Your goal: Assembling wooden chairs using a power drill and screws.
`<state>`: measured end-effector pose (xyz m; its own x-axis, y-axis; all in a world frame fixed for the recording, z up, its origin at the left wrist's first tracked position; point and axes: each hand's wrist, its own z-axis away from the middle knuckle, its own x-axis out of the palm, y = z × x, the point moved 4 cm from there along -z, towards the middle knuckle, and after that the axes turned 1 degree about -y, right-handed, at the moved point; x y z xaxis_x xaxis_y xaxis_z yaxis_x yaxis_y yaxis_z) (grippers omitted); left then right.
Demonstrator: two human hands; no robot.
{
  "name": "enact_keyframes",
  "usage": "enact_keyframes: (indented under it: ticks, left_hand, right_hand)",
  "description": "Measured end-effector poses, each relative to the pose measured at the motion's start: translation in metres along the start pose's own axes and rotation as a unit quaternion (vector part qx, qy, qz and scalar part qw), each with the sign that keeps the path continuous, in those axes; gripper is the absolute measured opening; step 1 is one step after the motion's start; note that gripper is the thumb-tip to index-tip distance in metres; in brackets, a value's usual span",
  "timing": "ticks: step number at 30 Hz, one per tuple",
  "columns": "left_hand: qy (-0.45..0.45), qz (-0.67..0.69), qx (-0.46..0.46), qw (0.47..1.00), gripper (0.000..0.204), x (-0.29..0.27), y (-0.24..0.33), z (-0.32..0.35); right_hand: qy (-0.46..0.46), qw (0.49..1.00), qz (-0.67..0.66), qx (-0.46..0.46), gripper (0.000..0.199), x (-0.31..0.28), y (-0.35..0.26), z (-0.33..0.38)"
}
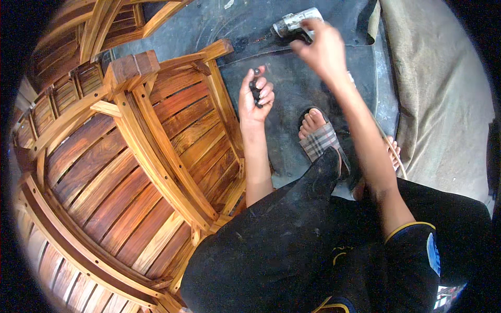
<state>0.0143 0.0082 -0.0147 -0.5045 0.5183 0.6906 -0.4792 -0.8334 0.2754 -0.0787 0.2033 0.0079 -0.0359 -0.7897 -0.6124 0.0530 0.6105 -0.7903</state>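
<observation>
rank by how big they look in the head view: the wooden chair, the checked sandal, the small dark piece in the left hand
1. wooden chair, by far the largest
2. checked sandal
3. small dark piece in the left hand, the smallest

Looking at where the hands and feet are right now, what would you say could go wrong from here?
The left hand cups several small dark parts loosely in an open palm; tilting it might spill them onto the dark floor mat, where they would be hard to spot. The right hand reaches for a metal cylindrical tool lying on the floor, and the feet wear only open sandals, so a dropped tool could hit bare toes.
</observation>
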Motion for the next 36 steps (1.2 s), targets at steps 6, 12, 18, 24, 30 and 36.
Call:
enact_keyframes:
  ticks: [6,12,18,24,30,36]
  left_hand:
    - [0.004,0.054,0.006,0.998,0.018,-0.007,0.009,-0.016]
    - [0.001,0.053,0.017,0.998,0.018,-0.012,0.014,-0.016]
    - [-0.007,0.065,0.02,0.998,0.018,-0.015,0.015,-0.014]
    - [-0.045,0.112,0.004,0.993,0.013,-0.013,0.016,-0.015]
    - [-0.064,0.104,0.009,0.992,0.017,-0.009,0.016,-0.016]
    - [-0.018,0.089,0.026,0.995,0.019,-0.026,0.022,-0.032]
  right_hand:
    - [-0.022,0.993,0.092,0.067,0.053,-0.002,0.039,-0.018]
    - [-0.081,0.989,0.086,0.09,0.081,0.001,0.043,-0.016]
    - [-0.092,0.99,0.088,0.06,0.104,-0.002,0.033,-0.016]
    - [-0.106,0.981,-0.059,0.148,0.103,0.026,0.056,-0.019]
    - [-0.101,0.979,0.0,0.177,0.095,0.034,0.052,-0.031]
    - [-0.067,0.987,-0.004,0.144,0.091,0.027,0.044,-0.022]
